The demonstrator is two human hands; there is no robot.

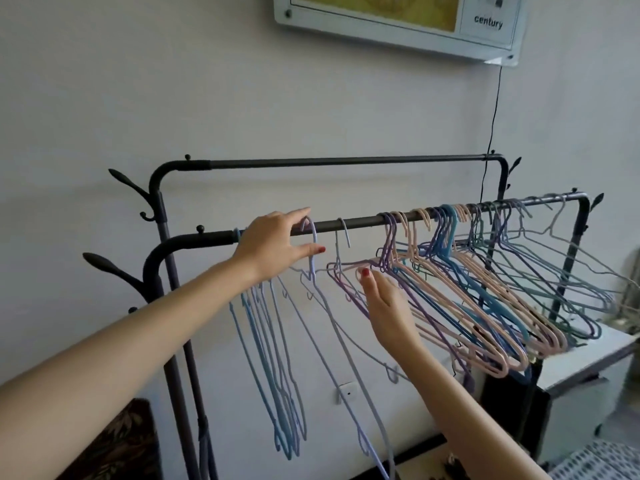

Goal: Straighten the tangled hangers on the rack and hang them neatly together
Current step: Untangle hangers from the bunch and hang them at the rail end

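Two hands up at the front rail: head view only.
Rail: front bar (363, 222) of the rack runs left to right, rising slightly toward the right; rear bar behind it carries no hangers.
Sorted group: pale blue hangers (273, 358) hang straight and close together at the left end, just below the left wrist.
Left hand: left hand (273, 245) at the bar, fingers (294, 220) reaching round the hook of a lilac hanger (313, 258); looks like a light pinch, thumb stretched out below.
Single hanger: one pale hanger (341, 233) hooked alone between the hands.
Tangle: mixed pink, purple and blue hangers (467, 289) crowd the right half, bodies splayed toward the camera and interlocked.
Right hand: right hand (384, 303) lower, fingers straight, holding nothing, tips touching the tangle's left edge.
Key relation: tangle lies right of both hands; right hand nearer. Sorted group lies left.
Judgement: next hanger probably travels leftward along the bar.
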